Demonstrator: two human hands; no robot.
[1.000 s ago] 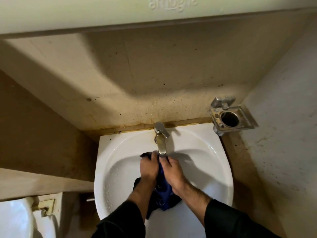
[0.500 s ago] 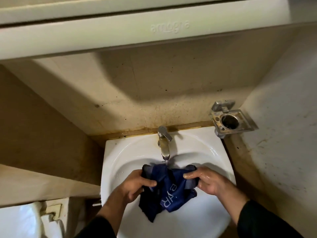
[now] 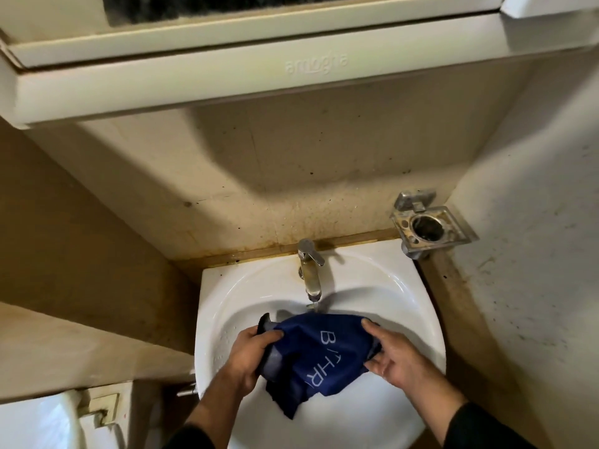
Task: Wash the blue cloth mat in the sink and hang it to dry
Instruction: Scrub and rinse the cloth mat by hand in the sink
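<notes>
Blue mat taut, seemingly mid-basin

A small household bathroom, seen from above the washbasin. A white ceramic sink with a single-lever metal tap is set into a corner of beige, stained tiled walls, beneath a cream plastic mirror cabinet embossed with a brand name. A chrome wall-mounted tumbler holder is fixed to the right of the tap, and a white ceramic fixture, probably a toilet cistern, shows at lower left, beside the basin.
</notes>
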